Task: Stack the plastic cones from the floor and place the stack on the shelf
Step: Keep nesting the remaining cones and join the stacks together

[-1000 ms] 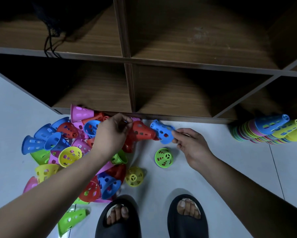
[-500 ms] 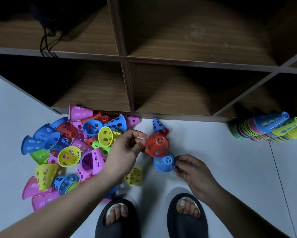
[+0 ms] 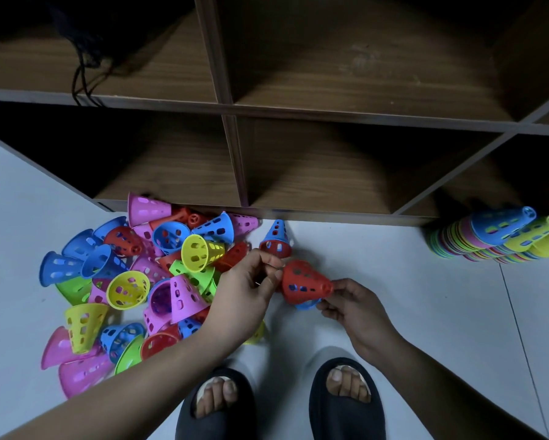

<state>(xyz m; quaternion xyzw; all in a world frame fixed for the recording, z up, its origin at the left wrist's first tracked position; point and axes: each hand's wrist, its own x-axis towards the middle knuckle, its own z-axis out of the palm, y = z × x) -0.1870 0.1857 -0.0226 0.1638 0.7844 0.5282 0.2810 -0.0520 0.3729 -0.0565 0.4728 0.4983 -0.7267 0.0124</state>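
A red perforated cone (image 3: pixel 301 281) lies sideways between my hands, its narrow tip to the right. My left hand (image 3: pixel 248 281) pinches its wide rim. My right hand (image 3: pixel 352 306) pinches the tip, and a blue cone (image 3: pixel 308 304) peeks out beneath the red one at my right fingers. A pile of loose cones (image 3: pixel 146 281) in pink, blue, yellow, green and red covers the floor to the left. A small blue-over-red stack (image 3: pixel 276 239) stands just beyond my left hand. The wooden shelf (image 3: pixel 314 214) runs across the top.
Long finished stacks of cones (image 3: pixel 495 236) lie on their sides at the right by the shelf's bottom edge. My feet in black slippers (image 3: pixel 346 398) stand on the white tiled floor below my hands. A black cord (image 3: pixel 83 77) hangs in the upper left compartment.
The red cone has turned from facing the camera to lying sideways, and it now covers most of the blue cone. My right hand rose from the floor to pinch the red cone's tip.
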